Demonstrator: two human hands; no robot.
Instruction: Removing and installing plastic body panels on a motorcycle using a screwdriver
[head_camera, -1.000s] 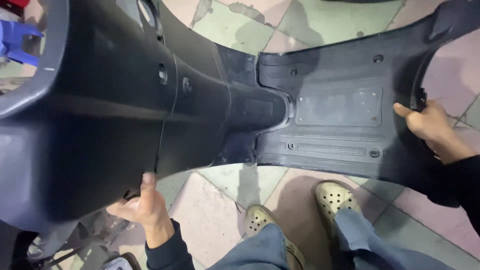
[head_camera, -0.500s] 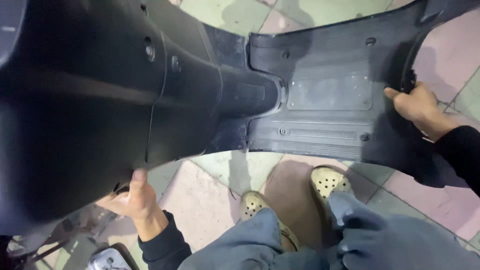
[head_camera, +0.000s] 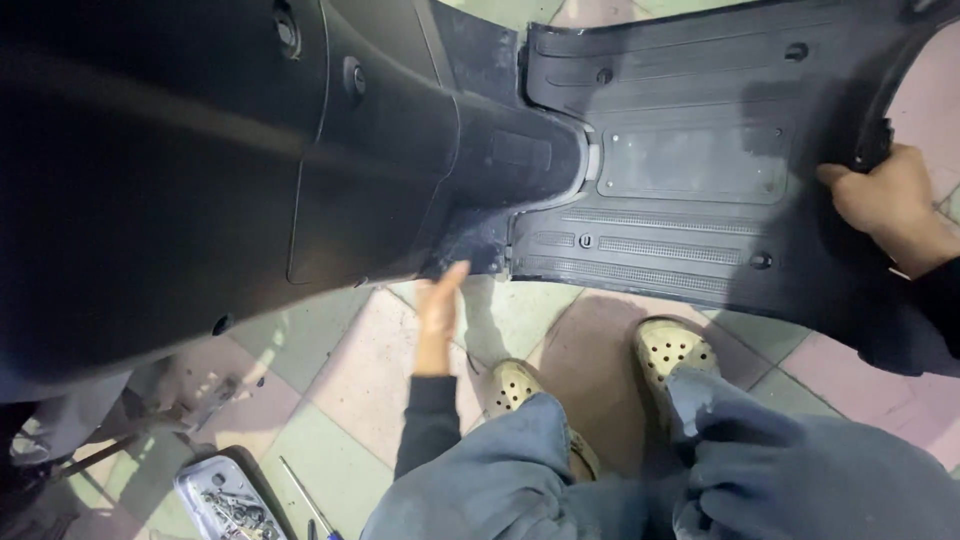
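No packages, labels or signs that we can make out. The only container is a small rectangular clear plastic tray (head_camera: 222, 500) holding loose metal screws and bits, on the floor below and left of our left hand. Just right of it lies a thin screwdriver-like tool (head_camera: 308, 505) with a metal shaft; we can't tell the type.

We're holding a large black moulded plastic scooter body panel (head_camera: 420, 150), leg shield and ribbed floorboard in one piece, up off the floor in front of us. It spans the whole top of the view, from far left of our left hand to past our right hand.

Our left hand (head_camera: 438, 300) is open, fingers straight and close together, pointing up. The fingertips touch the panel's lower edge at the notch where leg shield meets floorboard. It's not clamped on anything, just flat contact. Dark sleeve runs down to the wrist.

Our right hand (head_camera: 885, 200) is closed on the floorboard's right rim, fingers curled over the edge, thumb on the upper face. Firm grip. Dark sleeve as well.

The hands are well apart, with the floorboard section between them.

Below the hands are grey-blue trousers and beige perforated clogs (head_camera: 600, 385), both feet on the floor under the floorboard, between the two hands.

The floor (head_camera: 330, 360) is tiled in large pale green and pink squares. Dark metal parts (head_camera: 130, 420) sit low left of our left hand, too dim to identify.
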